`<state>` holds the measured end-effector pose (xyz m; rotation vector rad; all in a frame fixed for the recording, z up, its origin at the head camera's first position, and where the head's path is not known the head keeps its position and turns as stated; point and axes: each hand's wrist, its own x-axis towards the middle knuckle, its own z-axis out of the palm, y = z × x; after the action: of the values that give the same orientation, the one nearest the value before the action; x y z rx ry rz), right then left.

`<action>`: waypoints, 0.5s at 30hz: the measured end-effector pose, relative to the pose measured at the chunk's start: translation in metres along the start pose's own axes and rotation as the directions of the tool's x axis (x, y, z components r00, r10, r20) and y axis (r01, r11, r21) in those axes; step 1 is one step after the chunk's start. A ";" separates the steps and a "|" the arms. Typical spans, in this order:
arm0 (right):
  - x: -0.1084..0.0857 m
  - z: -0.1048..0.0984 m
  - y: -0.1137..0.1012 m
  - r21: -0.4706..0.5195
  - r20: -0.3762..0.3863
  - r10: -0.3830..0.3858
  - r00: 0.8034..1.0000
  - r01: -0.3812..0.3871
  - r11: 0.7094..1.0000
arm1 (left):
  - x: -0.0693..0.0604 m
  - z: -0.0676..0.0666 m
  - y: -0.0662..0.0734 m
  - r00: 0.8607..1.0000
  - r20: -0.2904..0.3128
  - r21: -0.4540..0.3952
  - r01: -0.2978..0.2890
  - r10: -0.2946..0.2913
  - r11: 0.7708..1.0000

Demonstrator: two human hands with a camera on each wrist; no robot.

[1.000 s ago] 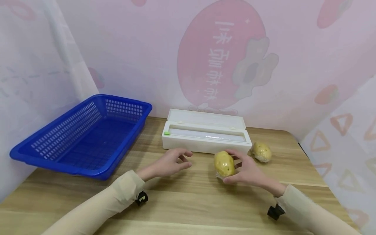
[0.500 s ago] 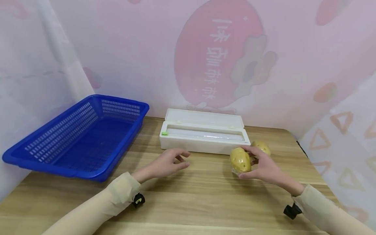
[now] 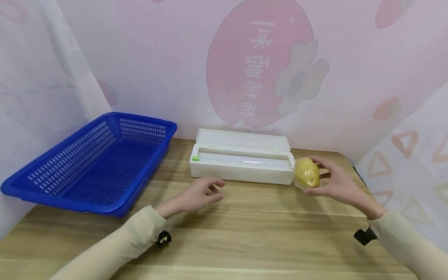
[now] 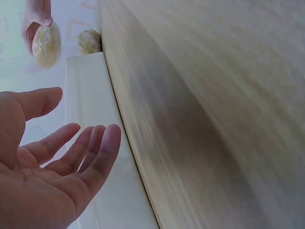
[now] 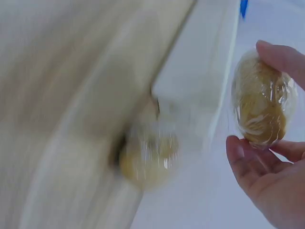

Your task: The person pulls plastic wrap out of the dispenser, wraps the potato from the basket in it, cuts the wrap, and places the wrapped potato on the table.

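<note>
My right hand (image 3: 337, 184) grips a yellow potato (image 3: 306, 173) in clear film, thumb on one side and fingers on the other. In the right wrist view the held potato (image 5: 262, 102) is raised off the table. A second wrapped potato (image 5: 148, 160) lies by the end of the white box, blurred there; the left wrist view also shows this second potato (image 4: 89, 42). From the head it is hidden behind the held one. My left hand (image 3: 197, 195) hovers in front of the box with relaxed, slightly bent fingers and holds nothing.
A long white box (image 3: 241, 173) with its lid raised stands at the back, a roll of clear film (image 3: 245, 159) inside and a green piece (image 3: 195, 158) at its left end. At left stands a blue slotted basket (image 3: 105, 167) on the wooden table (image 3: 245, 237).
My right hand has carried the held potato rightward and up, from in front of the box to beyond its right end, covering the second potato in the head view. My left hand has hardly moved.
</note>
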<state>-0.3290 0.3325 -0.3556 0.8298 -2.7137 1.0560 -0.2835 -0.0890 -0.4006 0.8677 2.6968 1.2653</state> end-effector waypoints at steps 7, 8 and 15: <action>0.000 -0.044 0.033 -0.049 -0.057 0.020 0.998 -0.023 0.999 | 0.000 -0.001 0.002 1.000 0.005 0.009 -0.004 0.004 1.000; -0.001 -0.049 0.038 -0.042 -0.055 0.035 0.998 -0.038 0.998 | 0.000 -0.002 0.003 1.000 0.004 0.010 -0.004 0.003 1.000; -0.006 -0.077 0.070 -0.083 -0.019 0.166 0.986 -0.167 0.983 | 0.000 -0.001 0.003 1.000 0.024 0.013 -0.003 0.002 1.000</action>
<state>-0.3679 0.4283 -0.3411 0.5905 -2.8356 0.9641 -0.2827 -0.0881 -0.3972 0.8817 2.6894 1.2320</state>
